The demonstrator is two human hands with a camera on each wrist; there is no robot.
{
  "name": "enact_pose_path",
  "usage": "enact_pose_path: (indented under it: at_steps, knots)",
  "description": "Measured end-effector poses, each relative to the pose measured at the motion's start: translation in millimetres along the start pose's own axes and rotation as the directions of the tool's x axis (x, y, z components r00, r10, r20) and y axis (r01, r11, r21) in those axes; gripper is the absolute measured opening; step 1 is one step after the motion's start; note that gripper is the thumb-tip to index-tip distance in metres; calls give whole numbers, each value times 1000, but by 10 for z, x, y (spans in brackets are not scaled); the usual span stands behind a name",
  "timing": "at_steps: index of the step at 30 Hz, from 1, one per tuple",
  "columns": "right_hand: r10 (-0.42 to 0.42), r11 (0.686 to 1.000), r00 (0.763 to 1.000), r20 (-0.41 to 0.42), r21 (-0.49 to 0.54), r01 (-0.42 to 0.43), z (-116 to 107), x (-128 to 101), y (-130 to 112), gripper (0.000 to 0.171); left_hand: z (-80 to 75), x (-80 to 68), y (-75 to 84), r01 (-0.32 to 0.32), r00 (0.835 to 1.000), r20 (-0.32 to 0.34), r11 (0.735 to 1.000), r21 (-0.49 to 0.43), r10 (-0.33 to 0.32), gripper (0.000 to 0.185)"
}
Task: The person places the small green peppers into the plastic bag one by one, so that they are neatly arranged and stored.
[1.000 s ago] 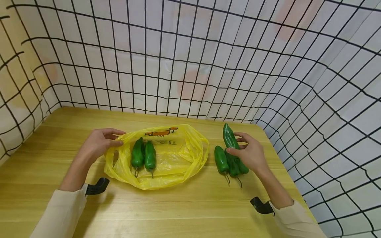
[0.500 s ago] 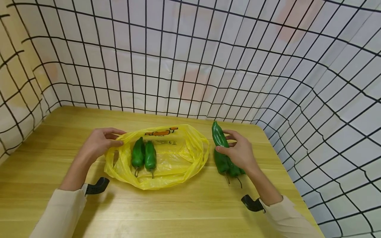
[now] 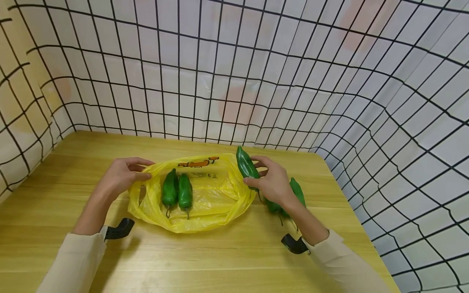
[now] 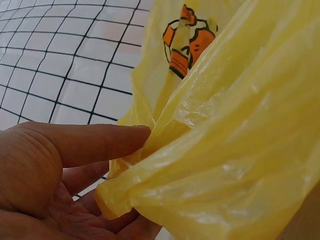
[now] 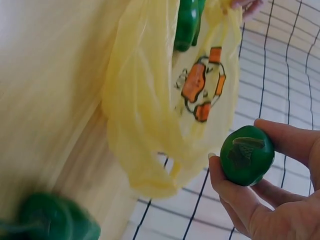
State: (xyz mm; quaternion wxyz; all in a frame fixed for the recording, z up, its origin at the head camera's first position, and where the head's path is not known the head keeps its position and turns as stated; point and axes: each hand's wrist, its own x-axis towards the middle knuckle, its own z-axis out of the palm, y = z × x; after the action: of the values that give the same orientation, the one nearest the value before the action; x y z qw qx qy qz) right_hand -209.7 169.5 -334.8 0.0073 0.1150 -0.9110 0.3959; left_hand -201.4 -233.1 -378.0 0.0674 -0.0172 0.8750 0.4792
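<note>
A yellow plastic bag [image 3: 205, 203] lies open on the wooden table [image 3: 227, 256], with two green peppers [image 3: 177, 191] inside it. My left hand [image 3: 122, 175] pinches the bag's left rim [image 4: 150, 150] between thumb and fingers. My right hand [image 3: 271, 181] grips a green pepper [image 3: 246, 163] above the bag's right rim; the right wrist view shows that pepper [image 5: 246, 155] end-on between thumb and fingers, with the bag [image 5: 150, 100] beyond it. Two more green peppers [image 3: 296, 191] lie on the table to the right, partly hidden behind my right hand.
A white cloth backdrop with a black grid [image 3: 234, 81] walls the table at the back and on both sides. The table's right edge [image 3: 351, 203] runs close to the loose peppers. Black wrist mounts [image 3: 121, 228] show at both sleeves.
My right hand has carried its pepper leftward from above the loose peppers to the bag's right rim. The left hand and the bag have stayed put.
</note>
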Motion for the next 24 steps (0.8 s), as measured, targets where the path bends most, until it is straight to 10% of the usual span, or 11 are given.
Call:
enact_pose_path:
  at_steps: [24]
  knots:
    - [26,1000,979,203,-9,-25,802,181,-206,57,-25,-18,14,3,1000,-8,1000,29,-3,48]
